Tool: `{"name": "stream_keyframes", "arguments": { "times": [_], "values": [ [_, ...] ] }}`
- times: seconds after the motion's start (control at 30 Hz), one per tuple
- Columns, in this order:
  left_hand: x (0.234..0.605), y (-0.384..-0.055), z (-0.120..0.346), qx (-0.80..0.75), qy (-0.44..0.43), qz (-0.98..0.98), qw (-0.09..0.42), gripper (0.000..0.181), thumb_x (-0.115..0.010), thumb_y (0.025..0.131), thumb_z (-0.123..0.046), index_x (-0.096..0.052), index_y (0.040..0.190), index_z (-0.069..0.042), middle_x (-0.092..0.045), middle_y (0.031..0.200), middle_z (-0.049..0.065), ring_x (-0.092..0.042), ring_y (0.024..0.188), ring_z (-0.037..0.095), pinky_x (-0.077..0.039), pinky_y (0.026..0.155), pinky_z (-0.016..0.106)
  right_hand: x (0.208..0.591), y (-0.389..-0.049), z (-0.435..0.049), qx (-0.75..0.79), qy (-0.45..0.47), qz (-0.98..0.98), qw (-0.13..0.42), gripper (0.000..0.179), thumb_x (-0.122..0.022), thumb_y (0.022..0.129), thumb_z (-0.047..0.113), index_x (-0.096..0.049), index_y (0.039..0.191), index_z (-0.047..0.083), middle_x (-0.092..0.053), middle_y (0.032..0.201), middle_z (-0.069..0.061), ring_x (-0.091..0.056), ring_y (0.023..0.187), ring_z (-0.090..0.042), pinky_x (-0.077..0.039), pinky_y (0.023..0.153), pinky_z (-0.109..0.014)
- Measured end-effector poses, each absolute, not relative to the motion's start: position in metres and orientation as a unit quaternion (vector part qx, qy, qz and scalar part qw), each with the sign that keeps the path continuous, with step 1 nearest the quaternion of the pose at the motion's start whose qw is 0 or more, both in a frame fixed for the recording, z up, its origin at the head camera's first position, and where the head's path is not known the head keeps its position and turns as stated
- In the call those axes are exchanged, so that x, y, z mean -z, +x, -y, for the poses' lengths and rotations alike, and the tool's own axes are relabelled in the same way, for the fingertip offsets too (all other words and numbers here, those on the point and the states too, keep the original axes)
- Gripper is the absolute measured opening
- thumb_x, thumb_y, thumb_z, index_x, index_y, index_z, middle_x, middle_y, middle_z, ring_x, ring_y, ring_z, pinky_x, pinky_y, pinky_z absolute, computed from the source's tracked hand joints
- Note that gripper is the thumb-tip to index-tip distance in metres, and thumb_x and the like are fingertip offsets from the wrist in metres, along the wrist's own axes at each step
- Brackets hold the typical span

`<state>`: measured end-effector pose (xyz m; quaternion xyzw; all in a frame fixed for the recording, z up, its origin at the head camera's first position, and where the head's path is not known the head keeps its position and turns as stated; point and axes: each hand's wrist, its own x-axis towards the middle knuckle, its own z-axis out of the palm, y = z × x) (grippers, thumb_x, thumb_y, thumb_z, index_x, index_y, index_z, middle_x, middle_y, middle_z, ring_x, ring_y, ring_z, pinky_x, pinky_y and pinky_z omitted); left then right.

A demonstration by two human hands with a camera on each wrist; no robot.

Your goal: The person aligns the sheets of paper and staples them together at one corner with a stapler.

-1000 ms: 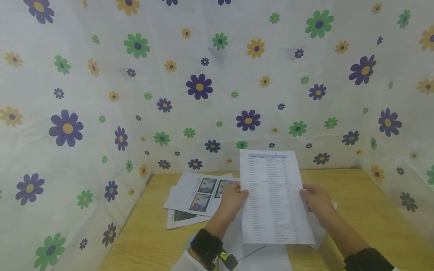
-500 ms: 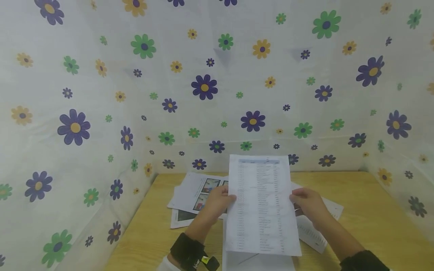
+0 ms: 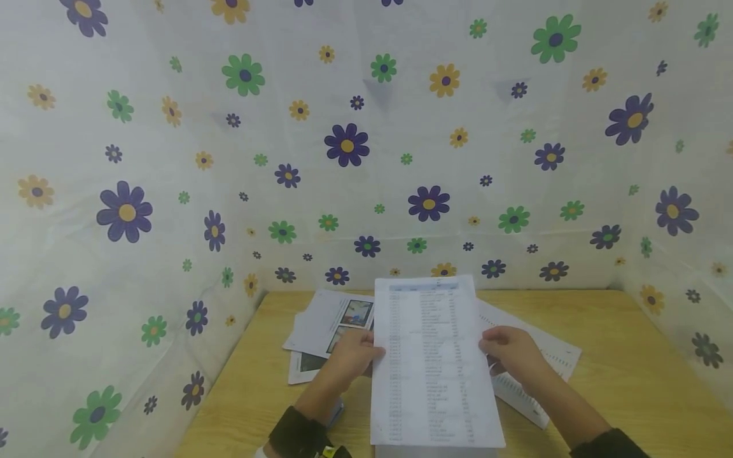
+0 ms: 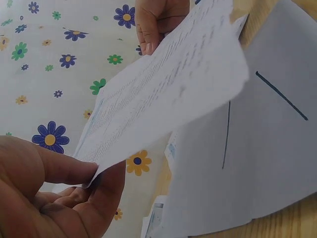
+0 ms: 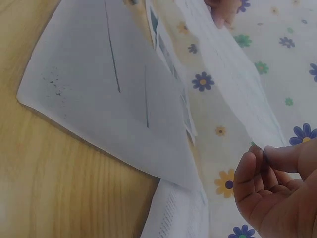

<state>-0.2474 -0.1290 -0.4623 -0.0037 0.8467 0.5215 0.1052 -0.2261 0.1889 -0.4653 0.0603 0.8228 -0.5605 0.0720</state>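
A printed sheet of paper (image 3: 426, 369), with columns of small text under a blue header band, is held up above the table. My left hand (image 3: 350, 357) pinches its left edge between thumb and fingers; the left wrist view shows the thumb on top of the left hand (image 4: 64, 188). On the opposite edge, my right hand (image 3: 515, 356) pinches the paper between thumb and curled fingers, as the right hand (image 5: 277, 183) also shows in the right wrist view. Beneath lies a white sheet with dark drawn lines (image 4: 208, 193), mostly hidden by the held page in the head view.
Sheets with colour pictures (image 3: 326, 324) lie overlapping at the back left of the wooden table (image 3: 618, 356). Another printed sheet (image 3: 535, 334) lies slanted behind the right hand. A flower-patterned white curtain (image 3: 366, 191) surrounds the table's back and sides.
Both hands have moved the held sheet left and lower in the head view. More of the slanted printed sheet on the right now shows. Both hands keep their pinch.
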Motion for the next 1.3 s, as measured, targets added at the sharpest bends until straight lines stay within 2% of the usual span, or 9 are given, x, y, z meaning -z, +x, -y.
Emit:
{"name": "stream_keyframes", "arguments": {
  "times": [0.2,0.37,0.97,1.17,1.3],
  "values": [
    [0.472,-0.249,0.135,-0.509,-0.009,-0.853,0.117,0.028,-0.066,0.093,-0.009,-0.068,0.117,0.004,-0.073,0.095,0.008,-0.074,0.081,0.022,-0.062,0.073,0.038,0.474,-0.224,-0.183,0.567,0.052,-0.819,0.076,0.036,-0.063,0.098,0.015,-0.059,0.126,-0.007,-0.071,0.097,-0.013,-0.069,0.08,-0.022,-0.06,0.069,-0.037],
    [0.481,-0.247,0.138,-0.485,-0.007,-0.867,0.119,0.024,-0.066,0.09,-0.006,-0.069,0.11,0.007,-0.07,0.092,0.011,-0.071,0.079,0.023,-0.062,0.071,0.039,0.483,-0.223,-0.178,0.561,0.055,-0.823,0.076,0.032,-0.064,0.097,0.012,-0.062,0.122,-0.007,-0.07,0.092,-0.011,-0.068,0.076,-0.022,-0.06,0.067,-0.037],
    [0.503,-0.24,0.139,-0.412,-0.015,-0.904,0.115,0.014,-0.073,0.083,-0.006,-0.068,0.092,0.003,-0.066,0.08,0.009,-0.066,0.069,0.022,-0.058,0.06,0.034,0.508,-0.226,-0.173,0.476,0.066,-0.873,0.077,0.029,-0.068,0.093,0.017,-0.068,0.113,-0.004,-0.068,0.091,-0.008,-0.064,0.077,-0.019,-0.055,0.065,-0.032],
    [0.508,-0.241,0.138,-0.387,-0.016,-0.914,0.119,0.013,-0.074,0.084,-0.008,-0.066,0.089,0.001,-0.064,0.078,0.008,-0.064,0.069,0.021,-0.056,0.06,0.034,0.512,-0.228,-0.172,0.439,0.061,-0.893,0.075,0.026,-0.07,0.092,0.018,-0.07,0.109,-0.001,-0.069,0.092,-0.006,-0.064,0.082,-0.018,-0.055,0.069,-0.032],
    [0.51,-0.239,0.138,-0.388,-0.002,-0.914,0.116,0.013,-0.075,0.084,-0.008,-0.064,0.086,0.001,-0.063,0.076,0.008,-0.064,0.065,0.021,-0.055,0.056,0.033,0.511,-0.227,-0.171,0.43,0.065,-0.897,0.08,0.025,-0.07,0.092,0.018,-0.07,0.109,-0.001,-0.069,0.095,-0.006,-0.065,0.087,-0.019,-0.055,0.075,-0.035]
  ]
}}
